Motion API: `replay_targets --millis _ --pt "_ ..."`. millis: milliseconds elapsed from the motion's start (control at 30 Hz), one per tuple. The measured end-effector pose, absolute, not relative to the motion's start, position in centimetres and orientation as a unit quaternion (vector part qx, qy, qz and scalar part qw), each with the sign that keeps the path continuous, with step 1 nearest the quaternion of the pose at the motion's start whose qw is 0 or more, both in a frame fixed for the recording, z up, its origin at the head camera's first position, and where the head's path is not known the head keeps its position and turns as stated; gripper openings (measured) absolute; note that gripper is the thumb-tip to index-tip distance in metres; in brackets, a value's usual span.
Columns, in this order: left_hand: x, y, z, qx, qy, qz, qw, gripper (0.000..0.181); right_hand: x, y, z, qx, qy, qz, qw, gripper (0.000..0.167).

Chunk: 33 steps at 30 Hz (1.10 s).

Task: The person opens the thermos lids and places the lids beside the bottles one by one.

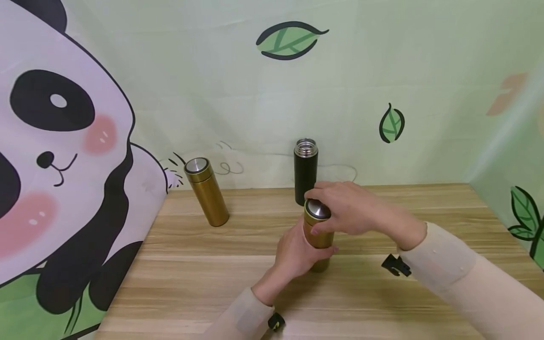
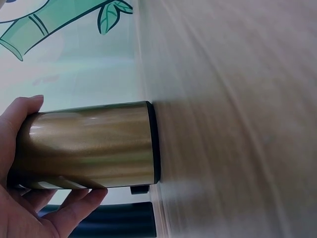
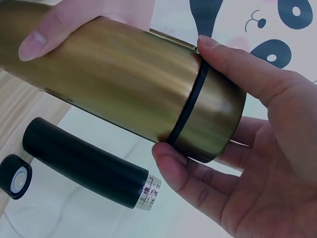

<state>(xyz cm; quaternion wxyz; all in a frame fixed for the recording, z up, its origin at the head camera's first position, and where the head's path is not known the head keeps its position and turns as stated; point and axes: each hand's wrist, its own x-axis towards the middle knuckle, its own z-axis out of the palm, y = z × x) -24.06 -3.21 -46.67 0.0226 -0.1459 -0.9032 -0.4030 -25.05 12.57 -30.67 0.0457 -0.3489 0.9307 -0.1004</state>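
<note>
Gold bottle (image 1: 318, 239) points straight up, with the left hand (image 1: 294, 250) curled round its body and the right hand (image 1: 346, 208) gripping its lid (image 1: 318, 209) just above.

The black bottle (image 1: 304, 174) looked matt, its neck (image 1: 306, 149) shiny metal; the gold bottle (image 3: 129, 79) in front of it, glossy metallic; the wood-grained desk (image 1: 191, 283) beneath it, smooth.

Left hand (image 1: 295, 249) curls around the gold flask (image 1: 318, 236), left forearm (image 1: 248, 314) extending from its near left; right hand (image 1: 349, 208) grips the flask's top, thumb (image 1: 324, 227) on the near side, right forearm (image 1: 467, 278) extending from its right.
</note>
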Motion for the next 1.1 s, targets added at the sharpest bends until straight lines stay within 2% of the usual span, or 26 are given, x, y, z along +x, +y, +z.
replay_targets --millis 467,1100 --pt "-24.15 -3.26 -46.53 -0.141 -0.900 -0.412 0.009 0.081 -25.39 12.78 -29.88 -0.387 0.913 -0.098 0.091 0.063" --pt "-23.87 -3.46 -46.32 -0.141 -0.899 -0.414 0.003 0.078 -25.29 12.97 -29.63 -0.423 0.895 -0.104 0.096 0.067"
